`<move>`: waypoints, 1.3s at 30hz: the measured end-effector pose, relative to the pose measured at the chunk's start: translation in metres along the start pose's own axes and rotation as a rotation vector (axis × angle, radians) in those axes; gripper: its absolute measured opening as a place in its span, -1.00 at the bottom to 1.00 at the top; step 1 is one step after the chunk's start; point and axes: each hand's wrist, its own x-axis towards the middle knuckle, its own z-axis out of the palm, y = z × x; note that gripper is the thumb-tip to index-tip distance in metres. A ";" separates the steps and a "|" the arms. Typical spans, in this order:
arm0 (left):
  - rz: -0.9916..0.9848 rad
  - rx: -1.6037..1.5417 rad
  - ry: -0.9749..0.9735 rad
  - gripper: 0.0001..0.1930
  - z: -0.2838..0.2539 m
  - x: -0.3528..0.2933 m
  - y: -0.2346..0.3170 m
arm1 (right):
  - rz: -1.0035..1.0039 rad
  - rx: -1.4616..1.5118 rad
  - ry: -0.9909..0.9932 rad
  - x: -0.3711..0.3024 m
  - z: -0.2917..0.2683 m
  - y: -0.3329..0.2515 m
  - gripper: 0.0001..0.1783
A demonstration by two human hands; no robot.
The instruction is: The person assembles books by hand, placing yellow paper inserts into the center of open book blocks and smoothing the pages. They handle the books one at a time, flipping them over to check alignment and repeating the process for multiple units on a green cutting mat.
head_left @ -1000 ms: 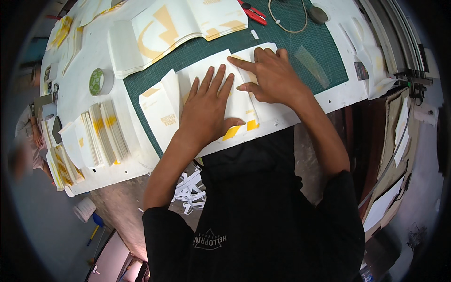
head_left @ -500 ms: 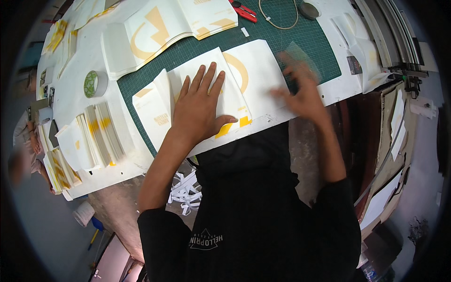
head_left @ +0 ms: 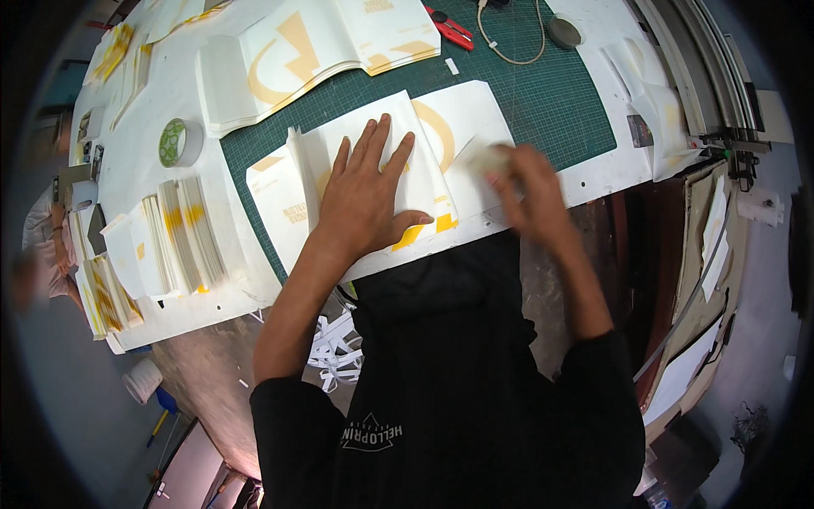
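My left hand (head_left: 365, 191) lies flat, fingers spread, on a white sheet with pale orange print (head_left: 485, 114). Part of that sheet is folded over, and a narrow flap (head_left: 300, 174) stands up left of my hand. The sheet rests on a green cutting mat (head_left: 564, 93) and reaches the table's near edge. My right hand (head_left: 536, 195), smeared by motion, is over the sheet's right part. Its fingers are closed on a thin see-through flat piece (head_left: 481, 163), whose outline is blurred.
An open pile of printed sheets (head_left: 331, 42) lies beyond. A red-handled tool (head_left: 451, 30), a cable (head_left: 515, 63) and a dark round object (head_left: 563, 32) are at the back. To the left are a tape roll (head_left: 175, 142) and folded stacks (head_left: 182, 233). Metal rails (head_left: 691, 68) stand right.
My right hand has swung left with the see-through piece, from beside the sheet's right edge to over the sheet. My left hand keeps its place on the paper. The view has shifted slightly.
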 end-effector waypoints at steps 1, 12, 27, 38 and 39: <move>0.012 -0.010 0.012 0.18 0.001 0.001 0.000 | -0.056 -0.055 -0.043 -0.005 0.008 -0.016 -0.62; -0.008 -0.120 0.024 0.28 0.000 0.002 0.001 | -0.122 -0.285 0.026 0.057 0.048 -0.006 -0.61; -0.040 -0.093 0.037 0.35 0.000 0.004 -0.003 | -0.375 -0.220 0.097 0.113 0.049 0.025 -0.81; -0.042 -0.062 0.012 0.50 0.000 0.003 0.000 | -0.533 -0.231 -0.133 0.002 0.018 -0.007 -0.56; -0.041 -0.054 0.005 0.52 -0.001 0.003 -0.001 | -0.525 -0.231 -0.128 -0.009 0.018 -0.009 -0.55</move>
